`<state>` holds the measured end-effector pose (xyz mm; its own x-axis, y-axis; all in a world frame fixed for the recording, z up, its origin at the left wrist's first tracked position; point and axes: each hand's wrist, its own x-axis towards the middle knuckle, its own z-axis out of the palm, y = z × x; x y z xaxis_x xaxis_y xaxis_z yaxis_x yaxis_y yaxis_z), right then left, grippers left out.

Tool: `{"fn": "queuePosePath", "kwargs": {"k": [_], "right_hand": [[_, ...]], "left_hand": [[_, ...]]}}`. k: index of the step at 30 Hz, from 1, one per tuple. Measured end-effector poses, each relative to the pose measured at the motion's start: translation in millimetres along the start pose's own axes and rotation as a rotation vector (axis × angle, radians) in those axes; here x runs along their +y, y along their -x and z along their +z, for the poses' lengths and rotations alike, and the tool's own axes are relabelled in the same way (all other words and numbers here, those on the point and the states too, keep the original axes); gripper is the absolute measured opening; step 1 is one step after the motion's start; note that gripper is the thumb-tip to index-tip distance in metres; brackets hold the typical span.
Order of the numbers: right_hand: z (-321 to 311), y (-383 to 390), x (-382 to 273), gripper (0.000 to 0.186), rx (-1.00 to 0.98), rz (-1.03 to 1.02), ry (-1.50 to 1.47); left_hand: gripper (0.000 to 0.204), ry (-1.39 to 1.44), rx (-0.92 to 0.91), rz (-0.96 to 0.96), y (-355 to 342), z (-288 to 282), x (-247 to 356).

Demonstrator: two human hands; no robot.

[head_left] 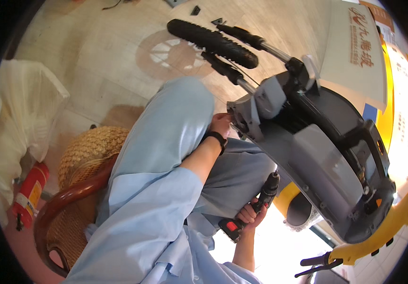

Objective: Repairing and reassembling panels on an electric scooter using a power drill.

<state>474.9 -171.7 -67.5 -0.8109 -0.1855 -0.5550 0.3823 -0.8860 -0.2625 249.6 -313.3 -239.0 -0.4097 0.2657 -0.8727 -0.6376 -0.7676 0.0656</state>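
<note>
My right hand [250, 216] is wrapped round the grip of a black and red cordless drill [266, 191], its chuck pointing up and away from me. My left hand [221, 125], a black band on its wrist, is at the near end of a grey scooter [279, 146]. Its fingers are bent against the panel edge, and their tips are partly hidden there. The scooter is tilted in front of me and to the right, with its knobby black wheel [213, 42] at the far end and a yellow handlebar [381, 232] at the lower right.
A brown curved chair arm [78, 191] and a woven straw item [90, 149] are on my left. Beyond them lie a red fire extinguisher [31, 191] and a pale plastic bag [29, 104]. A white board [355, 57] stands at the far right. Small black parts [195, 10] lie on the floor.
</note>
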Motion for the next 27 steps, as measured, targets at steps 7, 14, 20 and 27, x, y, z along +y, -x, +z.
{"fn": "queuePosePath", "kwargs": {"k": [7,14,20,27], "right_hand": [[0.2,4.1,1.0,0.044,-0.02,-0.036,0.008],[30.2,20.5,38.0,0.046,-0.251,-0.066,0.167],[76.0,33.9,66.7,0.052,-0.154,-0.04,0.21],[94.5,57.3,80.2,0.044,0.205,-0.186,1.078]], "left_hand": [[0.025,0.36,0.094,-0.012,60.7,-8.0,7.3],[0.021,0.164,-0.323,0.032,195.4,-20.2,68.5],[0.013,0.076,-0.417,0.005,253.8,-45.9,86.1],[0.018,0.167,-0.638,0.08,280.9,-65.9,95.0]]}}
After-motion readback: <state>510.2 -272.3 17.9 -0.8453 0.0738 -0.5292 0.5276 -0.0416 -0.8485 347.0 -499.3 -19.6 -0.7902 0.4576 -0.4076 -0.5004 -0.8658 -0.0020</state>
